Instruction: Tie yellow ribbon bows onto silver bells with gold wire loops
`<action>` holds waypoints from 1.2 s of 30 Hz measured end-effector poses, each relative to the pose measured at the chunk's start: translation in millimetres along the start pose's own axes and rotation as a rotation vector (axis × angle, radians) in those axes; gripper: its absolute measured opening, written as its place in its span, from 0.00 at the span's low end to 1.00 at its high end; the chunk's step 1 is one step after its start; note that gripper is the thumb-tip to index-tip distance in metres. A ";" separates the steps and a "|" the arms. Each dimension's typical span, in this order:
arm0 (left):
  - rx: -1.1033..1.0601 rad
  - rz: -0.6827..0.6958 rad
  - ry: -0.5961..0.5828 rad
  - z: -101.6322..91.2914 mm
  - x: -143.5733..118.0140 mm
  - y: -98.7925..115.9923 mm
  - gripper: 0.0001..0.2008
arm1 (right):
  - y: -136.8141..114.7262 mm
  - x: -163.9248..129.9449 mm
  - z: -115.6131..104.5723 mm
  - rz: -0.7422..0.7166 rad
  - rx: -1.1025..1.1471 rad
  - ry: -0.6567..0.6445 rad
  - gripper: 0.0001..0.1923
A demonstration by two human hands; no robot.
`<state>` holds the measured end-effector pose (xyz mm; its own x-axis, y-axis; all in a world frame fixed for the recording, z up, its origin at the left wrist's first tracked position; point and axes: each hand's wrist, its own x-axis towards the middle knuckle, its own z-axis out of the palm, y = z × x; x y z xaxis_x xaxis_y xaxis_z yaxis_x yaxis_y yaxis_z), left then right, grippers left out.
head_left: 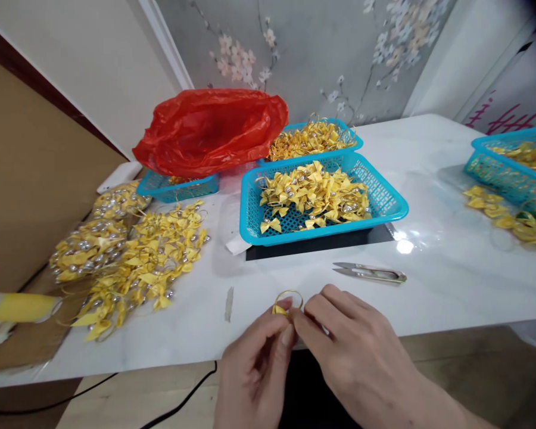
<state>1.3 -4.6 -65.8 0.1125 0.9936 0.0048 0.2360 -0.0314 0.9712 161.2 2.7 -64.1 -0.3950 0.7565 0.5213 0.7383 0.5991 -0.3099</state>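
Close to the table's front edge, my left hand (pixel 259 363) pinches a small yellow ribbon bow (pixel 279 310) with a thin gold loop standing up from it. My right hand (pixel 355 342) meets it from the right, fingertips closed at the base of the loop. The fingers cover most of the bow. Just beyond my right hand lie thread snips (pixel 370 272) with their blades to the left. Behind them, a blue basket (pixel 324 234) holds many yellow bows with silvery beads. To the left, a loose pile of beaded yellow bows (pixel 154 256) spreads on the table.
A red plastic bag (pixel 209 128) sits over a smaller blue basket (pixel 178 190). Another blue basket (pixel 360 140) of gold pieces stands behind, and one more (pixel 509 170) at far right beside loose yellow bows (pixel 491 205). Bagged bows (pixel 92 247) lie left. Black cables (pixel 183 402) run below.
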 end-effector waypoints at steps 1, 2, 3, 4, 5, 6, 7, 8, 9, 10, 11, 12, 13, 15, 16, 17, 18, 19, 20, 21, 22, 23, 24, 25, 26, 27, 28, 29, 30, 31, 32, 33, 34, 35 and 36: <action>-0.001 -0.032 0.017 -1.1 -0.2 -2.1 0.06 | 0.6 -0.4 -1.0 0.005 -0.004 -0.012 0.04; -0.013 -0.072 0.045 -2.1 -0.4 -4.1 0.06 | 1.4 -0.7 -2.3 0.010 0.002 -0.017 0.06; -0.032 -0.111 0.069 -2.8 -0.7 -5.8 0.06 | 2.3 -0.8 -3.6 0.018 0.013 -0.012 0.08; -0.056 -0.143 0.089 -3.1 -0.8 -7.2 0.07 | 3.1 -0.7 -4.6 0.025 0.024 -0.001 0.10; -0.081 -0.164 0.100 -3.1 -0.9 -8.0 0.08 | 3.7 -0.3 -5.2 0.030 0.032 0.011 0.13; -0.105 -0.173 0.101 -2.8 -0.8 -8.3 0.08 | 4.1 0.3 -5.1 0.035 0.038 0.027 0.15; -0.123 -0.173 0.097 -2.3 -0.8 -8.2 0.08 | 4.1 1.1 -4.5 0.038 0.039 0.038 0.16; -0.133 -0.167 0.086 -1.6 -0.8 -7.8 0.08 | 4.0 1.8 -3.4 0.039 0.038 0.046 0.16; -0.135 -0.157 0.079 -1.0 -0.8 -7.3 0.08 | 3.6 2.5 -2.1 0.036 0.033 0.052 0.15; -0.134 -0.151 0.072 -0.5 -1.0 -6.8 0.08 | 3.2 3.0 -0.9 0.032 0.031 0.051 0.14; -0.137 -0.150 0.071 -0.1 -1.3 -6.4 0.08 | 2.8 3.2 0.0 0.029 0.033 0.047 0.13; -0.149 -0.154 0.071 0.1 -1.6 -6.3 0.07 | 2.4 3.2 0.6 0.024 0.038 0.033 0.12; -0.168 -0.164 0.072 0.2 -2.0 -6.3 0.07 | 2.1 3.0 0.9 0.020 0.047 0.016 0.11; -0.214 -0.195 0.061 0.2 -2.5 -6.9 0.08 | 1.4 2.6 1.4 0.017 0.076 0.005 0.12; -0.231 -0.209 0.049 0.4 -2.7 -7.4 0.09 | 0.9 2.6 1.9 0.015 0.093 0.013 0.13; -0.236 -0.217 0.034 0.6 -2.8 -7.8 0.09 | 0.1 2.7 2.8 0.017 0.105 0.028 0.14; -0.231 -0.221 0.021 1.1 -2.8 -8.1 0.09 | -0.7 2.9 4.0 0.023 0.112 0.045 0.14; -0.220 -0.218 0.012 1.6 -2.8 -8.3 0.09 | -1.7 3.1 5.5 0.033 0.113 0.067 0.14; -0.205 -0.210 0.008 2.1 -2.8 -8.3 0.09 | -2.6 3.2 7.1 0.045 0.109 0.083 0.14; -0.186 -0.197 0.010 2.6 -2.8 -8.1 0.09 | -3.3 3.2 8.6 0.056 0.100 0.098 0.13; -0.166 -0.181 0.016 3.0 -2.9 -7.7 0.09 | -3.8 2.9 9.7 0.062 0.086 0.110 0.13; -0.151 -0.163 0.028 3.2 -3.1 -7.2 0.08 | -4.0 2.4 10.3 0.059 0.072 0.111 0.13; -0.143 -0.152 0.044 3.3 -3.2 -6.7 0.08 | -3.9 1.7 10.4 0.052 0.059 0.103 0.14; -0.146 -0.149 0.064 3.2 -3.2 -6.2 0.08 | -3.6 0.9 10.1 0.046 0.051 0.091 0.14; -0.159 -0.157 0.086 3.0 -3.2 -5.6 0.08 | -3.1 0.1 9.4 0.042 0.051 0.079 0.14; -0.181 -0.175 0.103 2.8 -3.0 -5.1 0.09 | -2.6 -0.7 8.5 0.043 0.058 0.067 0.14; -0.207 -0.197 0.111 2.7 -2.7 -4.6 0.09 | -2.2 -1.2 7.6 0.047 0.068 0.058 0.14; -0.229 -0.216 0.108 2.7 -2.3 -4.2 0.10 | -1.9 -1.5 6.8 0.053 0.081 0.051 0.14; -0.242 -0.229 0.096 2.9 -1.8 -3.7 0.10 | -1.8 -1.4 6.2 0.059 0.092 0.046 0.14; -0.242 -0.229 0.080 3.2 -1.3 -3.4 0.10 | -2.0 -1.1 5.9 0.060 0.104 0.042 0.14; -0.229 -0.220 0.064 3.6 -0.9 -3.0 0.10 | -2.4 -0.5 6.1 0.060 0.117 0.040 0.14; -0.202 -0.202 0.052 4.1 -0.5 -2.7 0.09 | -3.1 0.2 6.7 0.061 0.130 0.042 0.14; -0.164 -0.182 0.042 4.7 -0.2 -2.4 0.09 | -4.0 0.9 7.8 0.063 0.142 0.044 0.14; -0.124 -0.162 0.035 5.2 0.0 -2.3 0.09 | -5.1 1.6 9.1 0.067 0.150 0.046 0.14; -0.089 -0.146 0.032 5.7 0.1 -2.2 0.08 | -6.3 2.1 10.8 0.074 0.156 0.049 0.14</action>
<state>6.3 -5.1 -69.3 0.0525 0.9899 -0.1315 0.1614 0.1215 0.9794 149.8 3.4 -69.7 -0.3132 0.7886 0.5292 0.6690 0.5787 -0.4664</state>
